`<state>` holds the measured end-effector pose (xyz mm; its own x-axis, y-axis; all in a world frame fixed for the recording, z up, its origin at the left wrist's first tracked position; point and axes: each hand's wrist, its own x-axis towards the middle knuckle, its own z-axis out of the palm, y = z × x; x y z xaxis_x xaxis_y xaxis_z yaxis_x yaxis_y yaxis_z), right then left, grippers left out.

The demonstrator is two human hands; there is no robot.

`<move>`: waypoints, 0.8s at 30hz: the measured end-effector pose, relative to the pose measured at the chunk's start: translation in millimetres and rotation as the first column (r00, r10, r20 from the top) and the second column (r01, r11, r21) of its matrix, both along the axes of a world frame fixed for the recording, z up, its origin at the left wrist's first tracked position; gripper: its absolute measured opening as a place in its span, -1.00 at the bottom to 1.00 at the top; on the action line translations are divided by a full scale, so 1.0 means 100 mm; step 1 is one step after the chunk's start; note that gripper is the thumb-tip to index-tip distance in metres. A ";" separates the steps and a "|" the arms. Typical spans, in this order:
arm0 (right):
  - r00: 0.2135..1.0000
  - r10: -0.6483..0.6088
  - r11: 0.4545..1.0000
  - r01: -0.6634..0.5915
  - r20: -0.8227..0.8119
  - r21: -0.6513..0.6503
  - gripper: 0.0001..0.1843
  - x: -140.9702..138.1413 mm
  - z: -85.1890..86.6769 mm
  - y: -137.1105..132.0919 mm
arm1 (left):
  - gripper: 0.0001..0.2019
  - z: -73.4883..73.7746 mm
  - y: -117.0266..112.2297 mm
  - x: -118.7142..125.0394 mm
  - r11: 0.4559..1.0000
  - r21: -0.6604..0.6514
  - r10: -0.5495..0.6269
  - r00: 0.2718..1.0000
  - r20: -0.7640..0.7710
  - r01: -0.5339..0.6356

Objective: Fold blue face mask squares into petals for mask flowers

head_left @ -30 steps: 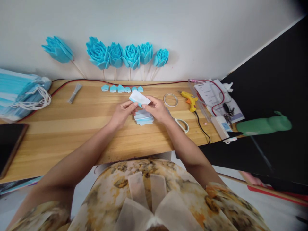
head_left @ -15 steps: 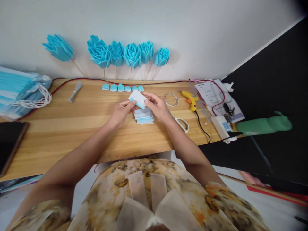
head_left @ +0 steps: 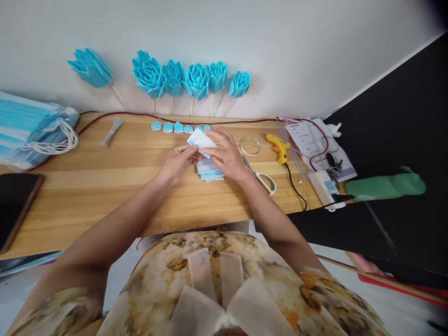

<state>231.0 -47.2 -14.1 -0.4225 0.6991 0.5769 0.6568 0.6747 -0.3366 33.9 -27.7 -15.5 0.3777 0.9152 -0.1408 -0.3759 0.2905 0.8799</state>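
A small white-and-blue fabric piece [head_left: 200, 139] is held above the table, its white face up. My left hand [head_left: 179, 162] pinches its lower left corner between thumb and fingers. At its right side is my right hand [head_left: 226, 153], thumb along the lower edge and fingers stretched past the far edge; part of the piece is hidden by them. Just below lies a stack of similar white-and-blue pieces [head_left: 210, 170], partly covered by my hands. Behind them runs a row of small folded blue petals [head_left: 178, 127], the rightmost partly hidden by the fabric piece and fingers.
Several blue flowers on sticks [head_left: 149, 77] lean against the wall. Scissors [head_left: 266, 182], a tape roll [head_left: 250, 146], a yellow glue gun [head_left: 279, 147] and a power strip [head_left: 324, 186] lie right. Left are a bag of masks [head_left: 31, 130], thin ties [head_left: 112, 132] and a dark tablet [head_left: 17, 205].
My right hand has shifted its hold: its fingers now reach higher and its thumb lies across the piece's lower edge. My left hand keeps its pinch. The view has shifted slightly.
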 end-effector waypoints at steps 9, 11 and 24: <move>0.991 -0.032 0.993 0.018 -0.127 -0.113 -0.81 0.01 -0.02 0.01 | -0.74 0.02 -0.01 0.01 1.000 0.008 -0.005 0.999 -0.032 0.005; 0.991 -0.040 0.991 0.023 -0.131 -0.132 -0.80 0.01 -0.03 0.01 | -0.74 0.01 -0.02 0.01 0.999 0.019 -0.026 0.999 -0.037 0.026; 0.950 -0.084 0.974 0.014 -0.300 -0.227 -0.85 -0.07 0.00 -0.05 | -0.69 -0.07 0.00 -0.02 0.976 0.216 0.089 0.968 -0.233 -0.038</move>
